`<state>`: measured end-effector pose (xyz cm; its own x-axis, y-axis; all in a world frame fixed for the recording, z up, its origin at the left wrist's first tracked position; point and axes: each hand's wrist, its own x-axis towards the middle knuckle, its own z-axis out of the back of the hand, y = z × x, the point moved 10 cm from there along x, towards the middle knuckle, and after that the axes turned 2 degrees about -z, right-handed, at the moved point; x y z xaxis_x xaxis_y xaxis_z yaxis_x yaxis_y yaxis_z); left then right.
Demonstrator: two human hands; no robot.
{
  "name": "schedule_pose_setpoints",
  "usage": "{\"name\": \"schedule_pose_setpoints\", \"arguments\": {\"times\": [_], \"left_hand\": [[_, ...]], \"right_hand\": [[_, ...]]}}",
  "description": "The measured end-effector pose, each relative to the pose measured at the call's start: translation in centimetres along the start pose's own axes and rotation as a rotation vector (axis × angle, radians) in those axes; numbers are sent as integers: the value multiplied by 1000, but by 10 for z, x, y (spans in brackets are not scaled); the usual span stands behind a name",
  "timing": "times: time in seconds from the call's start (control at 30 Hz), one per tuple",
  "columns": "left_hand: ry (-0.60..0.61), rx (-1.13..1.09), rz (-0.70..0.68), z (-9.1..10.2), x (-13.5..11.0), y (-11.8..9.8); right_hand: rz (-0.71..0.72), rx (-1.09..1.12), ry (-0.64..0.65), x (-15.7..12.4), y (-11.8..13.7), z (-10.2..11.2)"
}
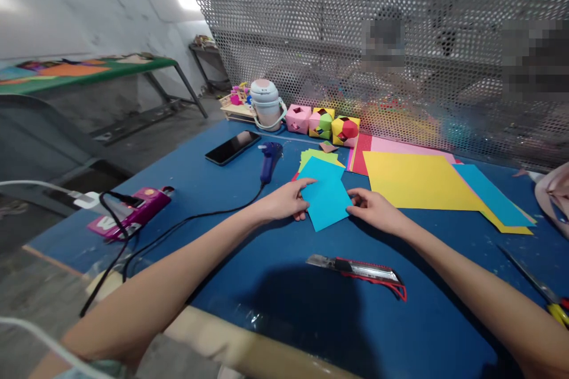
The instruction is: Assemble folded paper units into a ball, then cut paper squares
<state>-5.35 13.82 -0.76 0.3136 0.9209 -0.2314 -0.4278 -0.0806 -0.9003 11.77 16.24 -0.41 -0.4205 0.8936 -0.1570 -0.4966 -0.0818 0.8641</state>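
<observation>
A square sheet of blue paper [328, 206] is tilted between both hands over the table. My left hand [288, 199] pinches its left edge, thumb on top. On the opposite side, the fingertips of my right hand [374, 209] are closed on the right corner. Behind the sheet lies a small pile with another blue piece [316, 168] on top and green paper [311, 155] showing underneath. Nearer to me rests a red-handled utility knife [360, 269], its blade pointing left.
A blue glue gun [268, 163] trails its cord to a purple power strip [137, 210]. A phone [233, 148] lies behind. Folded paper cubes [320, 123] and a white jug [267, 108] line the perforated screen [320, 35]. Yellow sheets [413, 180] and scissors [540, 290] are at right.
</observation>
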Motion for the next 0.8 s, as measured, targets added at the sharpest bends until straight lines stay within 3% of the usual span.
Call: {"name": "schedule_pose_setpoints", "arguments": {"times": [0.33,0.8], "left_hand": [[-3,70,-50,-1,-3,-8],[1,21,-108,-2,1,-4]], "right_hand": [[115,-175,-18,-7,6,1],[123,-45,-12,-11,3,2]]}}
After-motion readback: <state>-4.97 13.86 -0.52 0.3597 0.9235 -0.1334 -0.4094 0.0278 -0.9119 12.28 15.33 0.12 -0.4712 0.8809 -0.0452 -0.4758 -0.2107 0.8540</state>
